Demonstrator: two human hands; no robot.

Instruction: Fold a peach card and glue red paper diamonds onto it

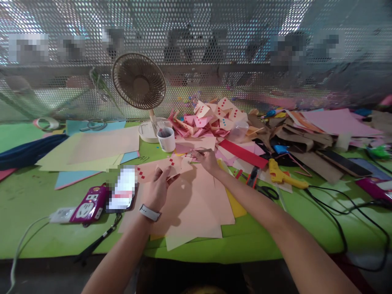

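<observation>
My left hand (159,188), with a white band on its wrist, is closed at the edge of a folded peach paper piece (148,168) that carries small red diamonds. My right hand (207,161) is pinched around a thin, pointed tool (199,151) whose kind is too small to make out. Its tip is near small bits on the paper just beyond my hands. Under both hands lie large peach paper sheets (196,208), with a yellow sheet (237,202) showing at their right. A white cup (166,140) stands just past my left hand.
A fan (139,81) stands behind the cup, beside a heap of folded papers with diamonds (211,116). Right of my forearm lie scissors (268,192) and a corded yellow glue gun (284,176). To the left are a phone (122,190) and purple power strip (88,206).
</observation>
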